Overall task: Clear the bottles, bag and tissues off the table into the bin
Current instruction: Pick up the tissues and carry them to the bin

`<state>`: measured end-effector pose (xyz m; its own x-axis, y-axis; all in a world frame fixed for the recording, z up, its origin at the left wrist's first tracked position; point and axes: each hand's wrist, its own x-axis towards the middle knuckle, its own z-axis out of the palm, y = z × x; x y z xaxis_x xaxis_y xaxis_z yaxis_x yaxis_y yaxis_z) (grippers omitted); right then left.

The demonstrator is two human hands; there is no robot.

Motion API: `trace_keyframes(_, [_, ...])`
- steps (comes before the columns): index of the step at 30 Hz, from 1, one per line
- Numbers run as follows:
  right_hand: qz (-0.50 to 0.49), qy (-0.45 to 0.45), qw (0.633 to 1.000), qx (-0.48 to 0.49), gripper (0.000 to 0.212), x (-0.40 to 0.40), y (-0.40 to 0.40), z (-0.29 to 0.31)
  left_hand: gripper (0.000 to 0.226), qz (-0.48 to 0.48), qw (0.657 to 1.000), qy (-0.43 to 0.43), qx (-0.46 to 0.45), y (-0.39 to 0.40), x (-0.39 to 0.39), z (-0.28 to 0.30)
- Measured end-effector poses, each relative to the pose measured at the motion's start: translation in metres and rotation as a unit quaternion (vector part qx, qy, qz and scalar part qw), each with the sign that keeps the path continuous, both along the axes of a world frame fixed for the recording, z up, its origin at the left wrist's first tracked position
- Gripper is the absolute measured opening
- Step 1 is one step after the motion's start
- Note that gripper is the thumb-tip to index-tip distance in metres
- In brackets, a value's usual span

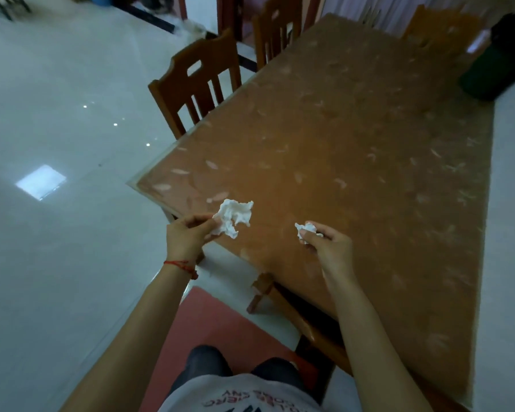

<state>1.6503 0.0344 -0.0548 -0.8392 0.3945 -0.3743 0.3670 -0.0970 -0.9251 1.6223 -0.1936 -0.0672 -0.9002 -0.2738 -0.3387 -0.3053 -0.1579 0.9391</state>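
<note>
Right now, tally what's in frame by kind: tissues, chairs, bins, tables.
Tissues: 2, a larger tissue in the left hand, a smaller tissue in the right hand
Chairs: 3, first, second, third
Bins: 1
Tables: 1
Total: 7

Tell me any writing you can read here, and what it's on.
Shirt: red lettering, upside down to the camera and blurred; too unclear to read.
Bin: no label visible.
Table, tissues: no text.
</note>
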Motion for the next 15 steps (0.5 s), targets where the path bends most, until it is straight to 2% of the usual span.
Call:
trace_keyframes(4, [0.042,0.007,0.999,0.005,0.027,-0.021,-0.066,0.003,0.007,0.04,0.999,-0.006,-0.021,-0.063,0.002,-0.003])
trace_keyframes(8, [0.107,0.01,0.994,0.011,0.029,-0.04,-0.134,0.0,0.011,0.101,0.995,0.002,0.003,-0.129,0.016,-0.006])
trace_keyframes(15, [0.236,0.011,0.972,0.018,0.025,-0.06,-0.249,-0.014,0.008,0.225,0.974,-0.03,-0.003,-0.23,0.055,-0.019])
